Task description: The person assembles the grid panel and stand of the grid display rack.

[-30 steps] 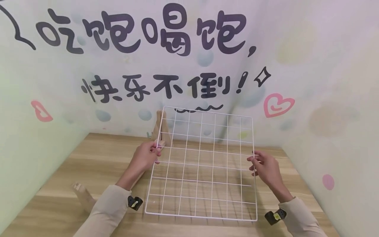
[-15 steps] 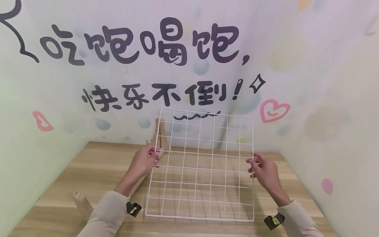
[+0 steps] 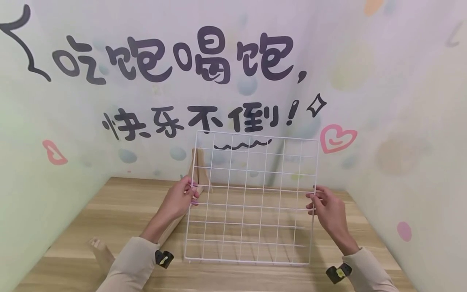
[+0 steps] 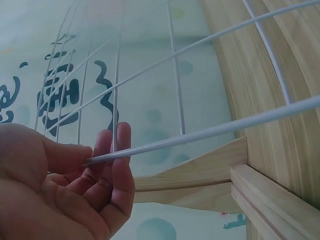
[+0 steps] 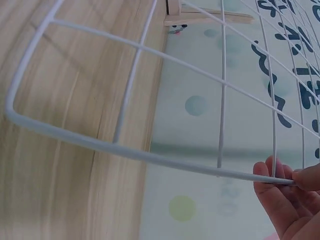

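Note:
A square white wire grid panel (image 3: pixel 248 261) is held up in front of the person, its face toward the head camera. The left hand (image 3: pixel 178 198) pinches its left edge between thumb and fingers. In the left wrist view, the left thumb presses the outer wire (image 4: pixel 170 144) while curled fingers sit behind it. On the opposite edge, the right hand (image 3: pixel 331 207) pinches the frame the same way. The right wrist view shows the right fingers (image 5: pixel 274 197) at the outer wire, with a rounded panel corner at the left.
Behind the left hand, a light wooden stand (image 3: pixel 202 168) rises near the wall, with a long wooden bar running toward the person. Another wooden end piece (image 3: pixel 100 250) stands by the left sleeve. The wood-grain table (image 3: pixel 120 202) meets printed walls (image 3: pixel 401 121) behind and on both sides.
The head view has tilted up a little. Against the wall lettering, the panel has risen, and its lower edge is higher over the table. Both hands keep their hold.

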Motion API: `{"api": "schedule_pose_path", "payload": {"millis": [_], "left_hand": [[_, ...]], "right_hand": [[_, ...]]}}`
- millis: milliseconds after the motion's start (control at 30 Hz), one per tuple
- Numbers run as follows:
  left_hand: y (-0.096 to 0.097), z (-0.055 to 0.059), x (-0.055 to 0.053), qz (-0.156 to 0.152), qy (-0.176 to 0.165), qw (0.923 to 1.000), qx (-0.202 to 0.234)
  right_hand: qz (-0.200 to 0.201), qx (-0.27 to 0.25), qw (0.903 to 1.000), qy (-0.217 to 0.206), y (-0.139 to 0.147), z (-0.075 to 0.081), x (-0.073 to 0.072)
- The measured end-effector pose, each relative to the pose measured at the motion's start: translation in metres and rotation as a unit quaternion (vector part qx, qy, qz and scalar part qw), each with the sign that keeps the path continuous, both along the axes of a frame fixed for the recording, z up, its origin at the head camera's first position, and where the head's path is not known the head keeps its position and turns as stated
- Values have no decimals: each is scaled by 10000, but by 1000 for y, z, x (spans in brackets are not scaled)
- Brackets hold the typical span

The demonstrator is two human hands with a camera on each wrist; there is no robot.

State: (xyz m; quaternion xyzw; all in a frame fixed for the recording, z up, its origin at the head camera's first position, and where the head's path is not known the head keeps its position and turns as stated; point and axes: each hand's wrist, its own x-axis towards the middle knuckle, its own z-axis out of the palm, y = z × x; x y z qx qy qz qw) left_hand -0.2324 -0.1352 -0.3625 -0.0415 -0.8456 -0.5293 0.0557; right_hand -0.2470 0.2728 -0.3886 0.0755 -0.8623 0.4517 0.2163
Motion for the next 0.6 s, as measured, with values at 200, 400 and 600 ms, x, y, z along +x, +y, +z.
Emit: {"api": "schedule_pose_path", "payload": {"millis": [200,400,600], "left_hand": [[0,0,-1,-211,68,9993,305],[1,-3,-3,-410,-92,9954,862],[3,-1,-3,-399,-90,9935,1062]], "right_hand": [[24,-393,9992,105,-3,3,2],[-57,-547,9982,249,-6,3,3],[-155,-553,9969,546,-7,5,2]]}}
